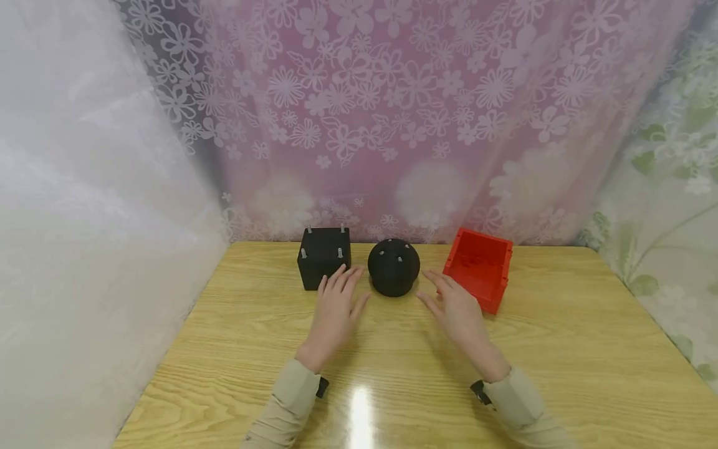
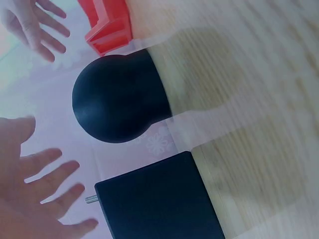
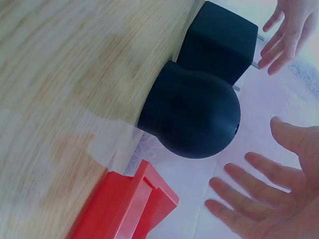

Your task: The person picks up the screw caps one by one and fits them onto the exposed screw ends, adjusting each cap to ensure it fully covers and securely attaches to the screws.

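A black ball-shaped block on a short round base (image 1: 394, 268) stands on the table between both hands, with small metal pegs or holes on its top. Left of it sits a black cube (image 1: 324, 259) with metal pins sticking up from its top face. My left hand (image 1: 335, 305) hovers in front of the cube, fingers spread and holding nothing. On the ball's other side my right hand (image 1: 457, 312) is held with relaxed fingers, also holding nothing. Both wrist views show a gap between the fingers and the ball (image 2: 117, 99).
A red open box (image 1: 479, 268) lies tilted toward the front behind the right hand. The wooden table (image 1: 235, 368) ends at a pink flowered curtain (image 1: 359, 125) at the back. Pale sheeting (image 1: 84, 218) hangs on the left, a leafy curtain (image 1: 667, 237) on the right.
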### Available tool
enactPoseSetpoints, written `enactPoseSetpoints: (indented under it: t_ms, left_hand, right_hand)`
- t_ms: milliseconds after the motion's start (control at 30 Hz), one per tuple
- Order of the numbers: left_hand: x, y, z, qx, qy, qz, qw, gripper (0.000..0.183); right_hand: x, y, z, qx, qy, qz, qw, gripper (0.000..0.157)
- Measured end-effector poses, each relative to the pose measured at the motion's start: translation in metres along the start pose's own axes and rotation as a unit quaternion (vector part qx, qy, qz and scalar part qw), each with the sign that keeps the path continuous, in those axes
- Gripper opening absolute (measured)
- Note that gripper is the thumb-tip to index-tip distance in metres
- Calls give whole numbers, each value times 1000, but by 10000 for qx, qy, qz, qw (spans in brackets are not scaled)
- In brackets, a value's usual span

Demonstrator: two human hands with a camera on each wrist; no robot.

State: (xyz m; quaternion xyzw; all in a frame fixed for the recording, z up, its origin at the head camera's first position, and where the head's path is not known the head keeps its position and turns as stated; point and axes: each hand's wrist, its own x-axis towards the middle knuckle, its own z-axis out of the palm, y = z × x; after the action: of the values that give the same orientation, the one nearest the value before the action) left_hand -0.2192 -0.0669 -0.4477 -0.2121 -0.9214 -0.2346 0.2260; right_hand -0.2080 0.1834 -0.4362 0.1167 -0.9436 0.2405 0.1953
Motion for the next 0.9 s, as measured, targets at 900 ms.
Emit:
enactPoseSetpoints:
  t_ms: [900]
  left_hand:
    - [86, -3, 24, 788, -929, 583, 9908, 64]
  right_hand:
    - [70, 0, 14, -145, -616, 82, 9980, 72]
